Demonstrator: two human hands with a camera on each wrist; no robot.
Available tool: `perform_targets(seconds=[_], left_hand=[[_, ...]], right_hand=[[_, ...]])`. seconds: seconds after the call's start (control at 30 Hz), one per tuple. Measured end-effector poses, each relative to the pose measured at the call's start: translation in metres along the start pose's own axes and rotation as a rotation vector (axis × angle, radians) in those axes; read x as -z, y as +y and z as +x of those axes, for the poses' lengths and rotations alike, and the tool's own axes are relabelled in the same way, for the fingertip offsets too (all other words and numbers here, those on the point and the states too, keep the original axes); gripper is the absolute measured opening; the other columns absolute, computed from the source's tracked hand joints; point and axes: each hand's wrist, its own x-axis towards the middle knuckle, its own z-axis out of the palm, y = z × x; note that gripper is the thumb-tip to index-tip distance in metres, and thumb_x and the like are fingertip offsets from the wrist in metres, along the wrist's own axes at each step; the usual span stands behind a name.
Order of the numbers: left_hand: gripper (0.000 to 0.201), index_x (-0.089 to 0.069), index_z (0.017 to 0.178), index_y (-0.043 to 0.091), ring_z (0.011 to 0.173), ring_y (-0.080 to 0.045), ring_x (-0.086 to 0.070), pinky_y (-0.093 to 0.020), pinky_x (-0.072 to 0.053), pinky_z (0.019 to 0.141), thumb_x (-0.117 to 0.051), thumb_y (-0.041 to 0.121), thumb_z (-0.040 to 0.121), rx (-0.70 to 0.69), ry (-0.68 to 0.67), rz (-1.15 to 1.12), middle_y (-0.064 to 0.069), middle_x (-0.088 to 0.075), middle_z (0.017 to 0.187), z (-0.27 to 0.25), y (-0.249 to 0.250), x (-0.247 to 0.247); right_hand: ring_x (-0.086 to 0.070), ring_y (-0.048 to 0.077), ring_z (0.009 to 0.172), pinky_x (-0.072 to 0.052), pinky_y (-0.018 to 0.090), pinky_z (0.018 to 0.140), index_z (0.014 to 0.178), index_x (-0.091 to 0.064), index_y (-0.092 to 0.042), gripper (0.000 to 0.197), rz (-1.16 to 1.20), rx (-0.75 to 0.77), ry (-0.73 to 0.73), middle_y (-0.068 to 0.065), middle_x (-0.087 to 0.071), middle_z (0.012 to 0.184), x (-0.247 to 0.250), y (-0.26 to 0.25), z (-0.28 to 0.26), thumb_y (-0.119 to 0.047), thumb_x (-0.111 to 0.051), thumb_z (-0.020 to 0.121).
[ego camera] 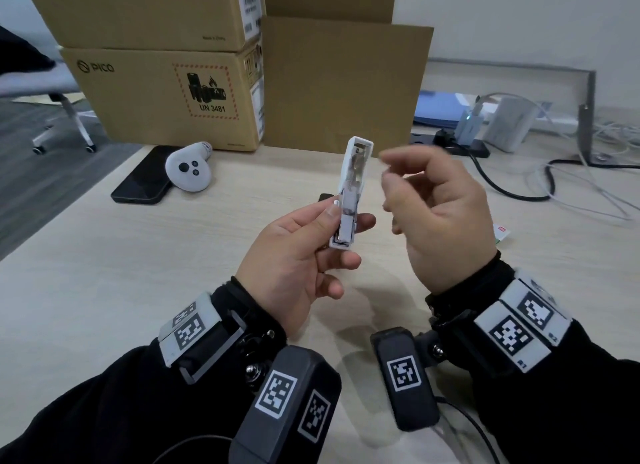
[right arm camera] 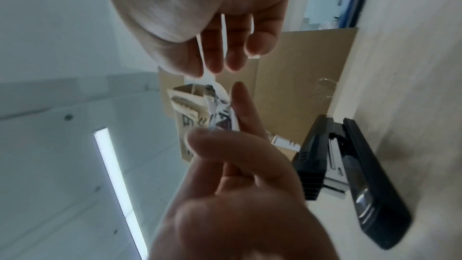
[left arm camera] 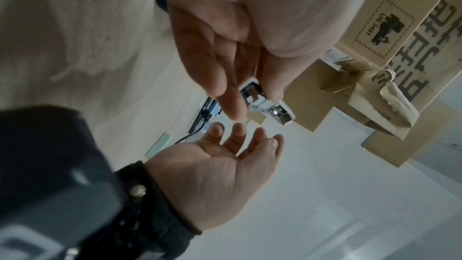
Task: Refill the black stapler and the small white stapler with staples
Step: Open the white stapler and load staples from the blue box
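Note:
My left hand grips the small white stapler above the table, held upright and swung open so its metal channel faces me. In the left wrist view the stapler sits between thumb and fingers. My right hand hovers just right of it, fingers loosely curled and blurred, holding nothing I can make out; its bare palm shows in the left wrist view. The black stapler lies open on the table, mostly hidden behind my left hand in the head view. A small staple box peeks out behind my right wrist.
Stacked cardboard boxes and a loose cardboard sheet stand at the back. A black phone and a white controller lie to the left. A power strip, chargers and cables crowd the right. An office chair stands off the table's left edge.

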Motion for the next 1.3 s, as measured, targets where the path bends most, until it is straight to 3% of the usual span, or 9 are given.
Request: perform_targets(seconds=[0.1, 0.17, 0.37, 0.5, 0.6, 0.73, 1.03, 1.17, 1.3], left_hand=[[0.038, -0.071, 0.116, 0.012, 0.050, -0.011, -0.059, -0.020, -0.042, 0.034, -0.064, 0.029, 0.083, 0.020, -0.038, 0.033, -0.010, -0.077, 0.102, -0.002, -0.002, -0.002], [0.039, -0.071, 0.117, 0.011, 0.050, -0.012, -0.060, -0.020, -0.044, 0.035, -0.065, 0.027, 0.082, 0.029, -0.056, 0.066, -0.011, -0.077, 0.100, -0.002, -0.003, -0.002], [0.035, -0.070, 0.116, 0.009, 0.064, -0.018, -0.072, -0.025, -0.054, 0.043, -0.054, 0.033, 0.097, 0.030, -0.007, 0.065, -0.014, -0.077, 0.108, 0.000, -0.003, -0.001], [0.063, -0.068, 0.120, 0.009, 0.078, -0.021, -0.076, -0.028, -0.055, 0.048, -0.049, 0.058, 0.086, 0.076, -0.027, 0.064, -0.008, -0.077, 0.103, 0.001, 0.002, -0.001], [0.040, -0.071, 0.113, 0.010, 0.069, -0.014, -0.072, -0.029, -0.058, 0.053, -0.068, 0.038, 0.085, 0.005, -0.028, 0.098, -0.010, -0.073, 0.104, 0.000, 0.000, 0.000], [0.024, -0.072, 0.116, 0.009, 0.068, -0.011, -0.069, -0.029, -0.059, 0.059, -0.062, 0.016, 0.095, -0.024, -0.005, 0.126, -0.011, -0.075, 0.111, 0.001, -0.004, 0.003], [0.028, -0.066, 0.125, 0.018, 0.088, -0.025, -0.075, -0.033, -0.060, 0.065, -0.055, 0.012, 0.100, -0.109, -0.031, 0.200, -0.015, -0.076, 0.113, 0.000, -0.005, 0.003], [0.039, -0.064, 0.128, 0.028, 0.076, -0.020, -0.075, -0.032, -0.059, 0.057, -0.066, 0.028, 0.090, -0.130, -0.019, 0.263, -0.019, -0.074, 0.113, 0.000, -0.004, 0.004], [0.052, -0.059, 0.130, 0.026, 0.067, -0.022, -0.076, -0.028, -0.052, 0.041, -0.065, 0.049, 0.085, -0.126, 0.121, 0.331, -0.007, -0.077, 0.107, 0.000, 0.002, 0.002]], right_hand=[[-0.063, 0.018, 0.072, -0.049, 0.032, 0.054, 0.113, -0.069, -0.026, 0.025, 0.178, -0.270, 0.010, 0.000, -0.070, 0.097, 0.002, 0.005, 0.006, -0.034, -0.053, 0.096], [-0.063, 0.018, 0.073, -0.047, 0.032, 0.054, 0.102, -0.074, -0.025, 0.033, 0.274, -0.335, -0.033, -0.001, -0.072, 0.089, 0.003, 0.006, 0.007, -0.043, -0.047, 0.097], [-0.066, 0.017, 0.073, -0.050, 0.030, 0.057, 0.089, -0.076, -0.014, 0.010, 0.273, -0.121, -0.172, 0.004, -0.074, 0.085, 0.008, 0.007, 0.004, -0.022, -0.071, 0.086], [-0.067, 0.019, 0.091, -0.053, 0.033, 0.071, 0.087, -0.073, -0.019, 0.014, 0.010, 0.038, -0.342, -0.004, -0.071, 0.104, 0.004, 0.008, -0.002, -0.011, -0.080, 0.077], [-0.064, 0.013, 0.104, -0.048, 0.024, 0.077, 0.089, -0.069, -0.023, 0.023, -0.044, 0.046, -0.423, -0.005, -0.068, 0.116, 0.004, 0.007, -0.002, -0.008, -0.081, 0.076], [-0.064, 0.010, 0.112, -0.046, 0.023, 0.081, 0.094, -0.062, -0.024, 0.032, -0.053, -0.040, -0.458, -0.013, -0.068, 0.121, 0.004, 0.008, -0.003, -0.010, -0.081, 0.073], [-0.061, 0.015, 0.111, -0.052, 0.026, 0.084, 0.095, -0.059, -0.023, 0.036, -0.176, 0.076, -0.509, -0.005, -0.062, 0.124, 0.005, 0.007, -0.001, -0.007, -0.083, 0.074], [-0.063, 0.019, 0.103, -0.056, 0.033, 0.083, 0.095, -0.059, -0.018, 0.031, -0.157, 0.090, -0.482, 0.000, -0.065, 0.114, 0.004, 0.009, -0.001, -0.008, -0.082, 0.076], [-0.069, 0.015, 0.095, -0.057, 0.043, 0.084, 0.092, -0.059, -0.027, 0.030, -0.041, -0.106, -0.343, -0.002, -0.069, 0.107, 0.007, 0.020, 0.001, -0.020, -0.082, 0.073]])
